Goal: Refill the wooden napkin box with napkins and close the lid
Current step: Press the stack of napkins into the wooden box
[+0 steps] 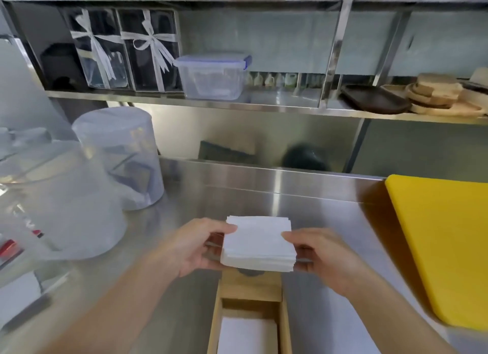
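A stack of white napkins (258, 244) hangs above the steel counter, held from both sides. My left hand (196, 244) grips its left edge and my right hand (323, 257) grips its right edge. Just below and nearer to me, the wooden napkin box (249, 290) stands at the bottom centre with its top uncovered. White napkins (247, 336) lie inside it. A dark round part peeks out under the stack at the box's far end. I cannot make out the lid as a separate piece.
A yellow cutting board (446, 248) lies at the right. Clear plastic containers (120, 158) crowd the left of the counter (303, 195). A shelf behind holds a lidded plastic tub (212, 76), ribbon-tied boxes and wooden boards (435, 93).
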